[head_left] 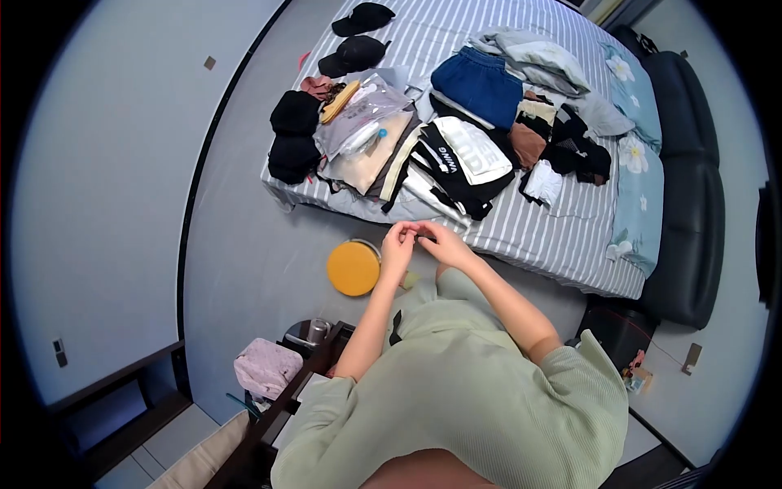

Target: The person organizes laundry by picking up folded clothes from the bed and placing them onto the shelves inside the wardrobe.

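Curled close, near striped bedding (550, 244)
My left hand (398, 243) and right hand (438, 240) bend narrowly, contents unclear; rumpled clothes (474, 151) beyond.

Black-and-white clothes (475, 155), folded, piled on striped bed (554, 251)

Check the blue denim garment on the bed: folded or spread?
Folded: the blue denim garment lies in a compact bundle, not laid out flat.

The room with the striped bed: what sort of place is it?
Most likely a bedroom in someone's home: there is a wide bed with a striped sheet, flowered pillows against a dark padded headboard, and folded clothes laid out on it.
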Action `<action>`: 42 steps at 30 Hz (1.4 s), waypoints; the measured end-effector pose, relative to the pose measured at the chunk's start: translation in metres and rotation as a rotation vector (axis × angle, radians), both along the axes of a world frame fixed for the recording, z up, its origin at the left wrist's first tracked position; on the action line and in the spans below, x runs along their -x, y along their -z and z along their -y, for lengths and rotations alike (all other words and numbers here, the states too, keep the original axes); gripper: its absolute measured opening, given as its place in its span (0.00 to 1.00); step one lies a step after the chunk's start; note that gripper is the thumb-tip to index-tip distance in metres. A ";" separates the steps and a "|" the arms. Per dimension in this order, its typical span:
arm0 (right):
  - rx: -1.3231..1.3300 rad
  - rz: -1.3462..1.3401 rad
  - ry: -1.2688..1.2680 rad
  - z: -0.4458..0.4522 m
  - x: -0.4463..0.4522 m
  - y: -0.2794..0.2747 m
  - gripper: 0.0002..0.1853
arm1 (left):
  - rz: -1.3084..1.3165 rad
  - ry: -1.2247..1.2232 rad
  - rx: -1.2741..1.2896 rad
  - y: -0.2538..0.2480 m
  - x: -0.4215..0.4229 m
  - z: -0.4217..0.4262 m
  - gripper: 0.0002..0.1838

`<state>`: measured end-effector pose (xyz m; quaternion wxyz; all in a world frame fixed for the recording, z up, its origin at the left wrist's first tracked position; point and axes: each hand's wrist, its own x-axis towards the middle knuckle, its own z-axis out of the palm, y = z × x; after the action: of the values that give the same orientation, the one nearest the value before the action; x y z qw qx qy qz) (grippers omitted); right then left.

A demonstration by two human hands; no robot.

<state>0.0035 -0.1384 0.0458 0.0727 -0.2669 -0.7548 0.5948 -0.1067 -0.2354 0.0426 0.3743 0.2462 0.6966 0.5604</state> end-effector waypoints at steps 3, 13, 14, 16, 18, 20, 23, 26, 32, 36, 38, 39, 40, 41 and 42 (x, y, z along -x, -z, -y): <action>0.014 0.004 0.048 -0.017 -0.003 -0.003 0.18 | 0.056 0.016 0.009 0.005 -0.003 -0.014 0.06; 0.047 0.042 0.184 -0.135 -0.022 0.029 0.18 | 0.236 0.033 0.080 0.027 -0.015 -0.101 0.08; 0.057 0.039 0.222 -0.150 -0.025 0.035 0.18 | 0.257 0.022 0.096 0.026 -0.017 -0.114 0.09; 0.120 0.008 0.285 -0.182 -0.032 0.049 0.18 | 0.292 0.041 0.128 0.025 -0.021 -0.142 0.09; 0.103 0.020 0.342 -0.216 -0.039 0.074 0.17 | 0.298 0.087 0.152 0.032 -0.026 -0.172 0.09; 0.076 0.008 0.374 -0.251 -0.044 0.112 0.17 | 0.333 0.102 0.186 0.042 -0.031 -0.203 0.09; 0.185 0.010 0.471 -0.295 -0.046 0.134 0.18 | 0.392 0.121 0.241 0.061 -0.034 -0.247 0.09; 0.436 0.002 0.622 -0.330 -0.041 0.155 0.17 | 0.492 0.086 0.308 0.068 -0.033 -0.287 0.10; 1.080 -0.229 1.045 -0.381 -0.028 0.223 0.20 | 0.620 0.034 0.345 0.094 -0.024 -0.349 0.13; 1.261 -0.317 1.161 -0.410 -0.016 0.247 0.24 | 0.700 0.017 0.334 0.120 -0.021 -0.381 0.14; 1.369 -0.301 1.210 -0.422 -0.010 0.249 0.31 | 0.751 -0.004 0.308 0.131 -0.022 -0.395 0.15; 1.383 -0.266 1.257 -0.426 -0.004 0.252 0.31 | 0.757 0.009 0.306 0.137 -0.022 -0.401 0.16; 1.377 -0.223 1.332 -0.428 0.000 0.255 0.32 | 0.766 0.002 0.306 0.144 -0.021 -0.408 0.17; 1.367 -0.179 1.406 -0.431 0.005 0.255 0.32 | 0.776 -0.006 0.302 0.149 -0.020 -0.414 0.17; 1.353 -0.133 1.479 -0.433 0.007 0.253 0.32 | 0.788 -0.013 0.298 0.155 -0.020 -0.420 0.18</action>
<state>-0.0040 0.2947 -0.2076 0.2991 -0.6202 0.1030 0.7178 -0.0869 0.1851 -0.1123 0.6400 -0.0481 0.5752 0.5072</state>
